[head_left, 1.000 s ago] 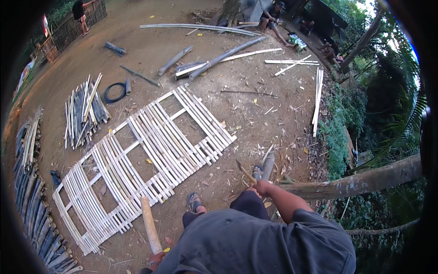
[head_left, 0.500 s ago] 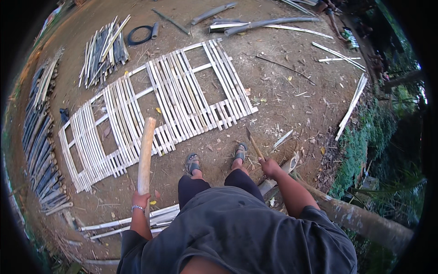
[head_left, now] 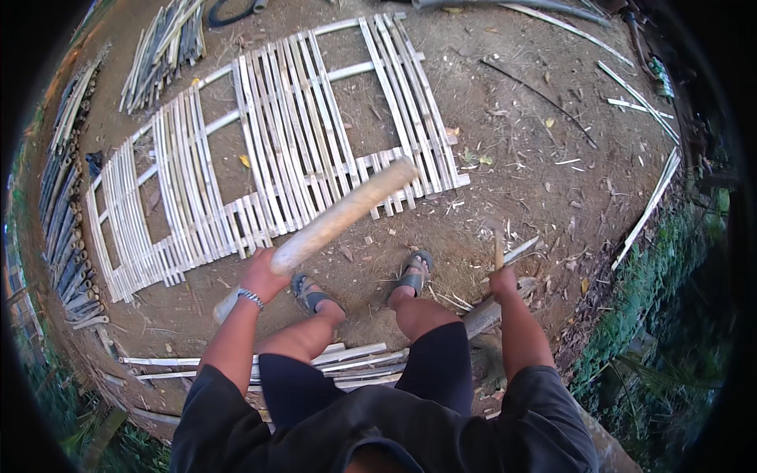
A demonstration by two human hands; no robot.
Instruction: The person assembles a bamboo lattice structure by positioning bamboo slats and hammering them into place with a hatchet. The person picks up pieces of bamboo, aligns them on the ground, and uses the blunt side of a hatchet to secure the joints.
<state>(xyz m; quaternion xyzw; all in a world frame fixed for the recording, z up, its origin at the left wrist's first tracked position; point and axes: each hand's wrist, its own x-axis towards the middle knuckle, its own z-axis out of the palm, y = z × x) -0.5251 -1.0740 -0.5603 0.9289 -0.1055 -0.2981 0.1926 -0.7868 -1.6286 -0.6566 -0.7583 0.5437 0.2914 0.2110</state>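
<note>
1. The left hand (head_left: 264,276) is wrapped around a pale wooden pole (head_left: 347,214), which slants up and to the right before the body, a short end sticking out behind the grip.
2. The right hand (head_left: 503,282) is closed around the handle of a hand tool (head_left: 498,248); its head is too blurred to identify.
3. Beyond the feet, a slatted panel (head_left: 288,118) lies flat on the ground. It looks well advanced: several bands of slats cross its rails, with open stretches between. Whether those gaps are meant to be filled, I cannot tell.
4. The pole's upper end hides part of the panel's near edge from view.
5. The sandalled feet (head_left: 414,272) stand between the panel and loose pale strips (head_left: 359,366) on the ground behind them.
6. A grey log (head_left: 482,317) lies close by the right foot, partly hidden by the right arm.
7. Farther out are a heap of strips (head_left: 169,47), a row of dark poles (head_left: 67,260) and a thin stick (head_left: 544,98).
</note>
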